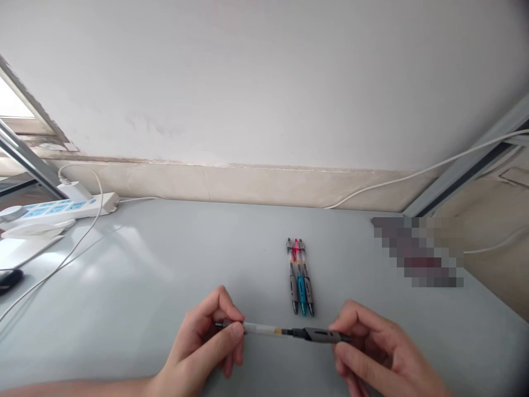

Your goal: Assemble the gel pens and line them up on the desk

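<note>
A retractable pen (285, 332) with a clear barrel and a grey-black grip is held level above the grey table. My left hand (210, 336) pinches its clicker end between thumb and fingers. The grip end, towards the tip, is pinched by my right hand (372, 347). Just beyond the held pen, three pens lie side by side on the table: a grey-gripped pen (293, 286) on the left, a teal-gripped pen with a red top (301, 286) in the middle, and another grey-gripped pen (308, 284) on the right.
At the far left stands a white power strip (58, 208) with a plugged-in charger (75, 190) and a white cable (88, 226) running across the table (165, 264). A black object (10, 280) sits at the left edge. A pixelated patch (417, 253) hides something at the right.
</note>
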Demonstrator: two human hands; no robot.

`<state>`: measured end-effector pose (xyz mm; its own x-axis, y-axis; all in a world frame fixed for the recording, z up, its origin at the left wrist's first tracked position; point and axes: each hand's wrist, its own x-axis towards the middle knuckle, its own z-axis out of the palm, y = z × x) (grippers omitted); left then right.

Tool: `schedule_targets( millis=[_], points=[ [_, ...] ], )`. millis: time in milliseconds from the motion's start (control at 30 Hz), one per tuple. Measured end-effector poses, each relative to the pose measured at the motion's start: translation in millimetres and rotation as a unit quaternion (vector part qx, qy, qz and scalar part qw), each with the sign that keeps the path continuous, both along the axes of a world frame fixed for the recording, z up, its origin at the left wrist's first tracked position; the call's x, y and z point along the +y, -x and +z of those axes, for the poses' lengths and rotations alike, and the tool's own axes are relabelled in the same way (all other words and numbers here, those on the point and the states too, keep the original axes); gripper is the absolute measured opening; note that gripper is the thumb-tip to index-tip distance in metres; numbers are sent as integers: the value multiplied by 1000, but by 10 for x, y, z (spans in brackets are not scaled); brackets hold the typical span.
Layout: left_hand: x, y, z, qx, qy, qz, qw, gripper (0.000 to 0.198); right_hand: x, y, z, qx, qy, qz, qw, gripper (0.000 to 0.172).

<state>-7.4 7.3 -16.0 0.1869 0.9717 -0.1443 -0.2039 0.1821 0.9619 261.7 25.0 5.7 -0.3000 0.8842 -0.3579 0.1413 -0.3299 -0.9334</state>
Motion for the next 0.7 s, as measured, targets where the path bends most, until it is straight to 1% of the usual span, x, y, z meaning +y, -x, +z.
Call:
schedule_targets(
  millis=[133, 200, 267, 367, 467, 700],
  points=[
    [14, 27, -6, 44, -21, 67, 997, 29, 6, -29, 15, 28, -10, -39, 999, 30],
    [34, 31, 0, 53, -27, 99, 993, 27, 10, -49, 7, 36, -14, -57, 998, 33],
    [54, 31, 11, 50, -31, 116, 992, 25, 10, -69, -2, 48, -22, -73, 996, 38],
    [65, 34, 25, 38, -31, 120, 992, 22, 6, -92, -12, 74, -35, -89, 993, 43],
    [57, 41, 34, 31, -28, 120, 992, 20, -3, -103, -16, 89, -40, -102, 990, 43],
    [52, 40, 45, 27, -25, 116, 993, 21, -4, -87, -7, 64, -58, -105, 991, 43]
  ],
)
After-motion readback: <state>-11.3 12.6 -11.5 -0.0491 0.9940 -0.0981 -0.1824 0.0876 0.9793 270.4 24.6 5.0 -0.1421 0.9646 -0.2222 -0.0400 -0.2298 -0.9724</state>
